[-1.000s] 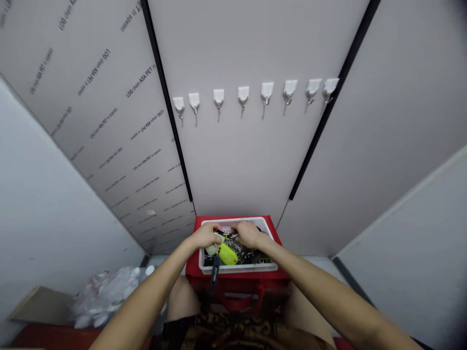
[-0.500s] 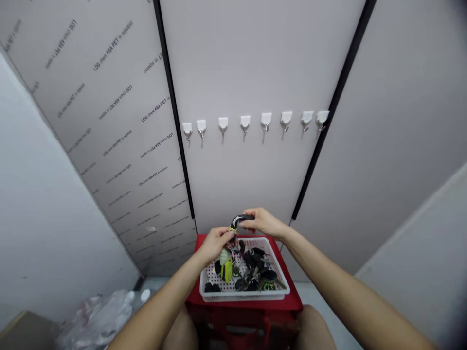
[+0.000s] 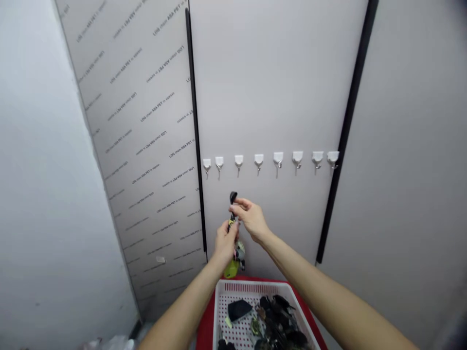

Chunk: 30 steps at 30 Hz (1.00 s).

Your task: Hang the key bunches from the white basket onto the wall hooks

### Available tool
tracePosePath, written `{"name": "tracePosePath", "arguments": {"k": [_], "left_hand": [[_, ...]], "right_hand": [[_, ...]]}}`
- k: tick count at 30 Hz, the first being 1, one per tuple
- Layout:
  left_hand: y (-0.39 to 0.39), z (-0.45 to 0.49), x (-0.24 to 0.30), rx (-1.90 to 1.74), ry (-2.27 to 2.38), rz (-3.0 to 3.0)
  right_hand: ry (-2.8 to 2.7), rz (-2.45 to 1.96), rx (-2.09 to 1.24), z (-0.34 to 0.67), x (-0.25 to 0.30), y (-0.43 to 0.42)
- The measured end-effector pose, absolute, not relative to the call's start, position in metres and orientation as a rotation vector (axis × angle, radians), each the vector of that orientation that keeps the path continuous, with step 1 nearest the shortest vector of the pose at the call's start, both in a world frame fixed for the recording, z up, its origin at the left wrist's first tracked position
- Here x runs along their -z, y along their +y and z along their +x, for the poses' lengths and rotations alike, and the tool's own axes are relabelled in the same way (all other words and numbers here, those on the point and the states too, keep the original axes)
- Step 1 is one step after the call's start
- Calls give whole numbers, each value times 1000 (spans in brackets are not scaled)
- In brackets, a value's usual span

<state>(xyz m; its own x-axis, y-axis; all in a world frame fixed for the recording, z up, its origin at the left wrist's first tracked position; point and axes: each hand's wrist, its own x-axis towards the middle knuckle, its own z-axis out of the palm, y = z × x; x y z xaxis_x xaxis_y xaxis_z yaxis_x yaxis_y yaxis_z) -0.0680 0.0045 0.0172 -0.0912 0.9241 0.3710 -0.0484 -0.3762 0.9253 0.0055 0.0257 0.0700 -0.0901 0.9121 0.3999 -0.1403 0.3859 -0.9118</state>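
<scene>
A keychain with a black strap loop is held up in front of the wall, above the basket. My left hand is closed round its lower part, near a yellow band. A bright yellow-green tag and a pale round charm dangle below that hand. With thumb and fingers, my right hand pinches the strap just under its loop. Below both hands is a white plastic basket holding a heap of dark keys and fobs and a flat black piece.
A row of several white adhesive hooks runs across the wall panel above my hands. The basket rests on a red surface. Black strips edge the panel. Clear plastic bags lie on the floor at lower left.
Both hands have lifted the keychain up from over the basket toward the wall, below the hooks. The strap loop now points upward. The view has tilted up.
</scene>
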Motion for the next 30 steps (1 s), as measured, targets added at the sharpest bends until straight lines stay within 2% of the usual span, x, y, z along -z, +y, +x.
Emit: {"name": "tracePosePath", "arguments": {"k": [9,15,21,30], "left_hand": [[35,-106,-71,-1933,982,1175],[54,-113,-80,-1916,943,1098],[64,-114,-74,-1834,996,1127],[82,-134,-65,-1800,1346,1367]], "right_hand": [[-1593,-843,-685,-63,-121,76],[-1674,-1054,-431,-74,-130,92],[-1694,-1237,-379,-72,-130,98],[-1795,-1146,-232,-63,-119,93]]}}
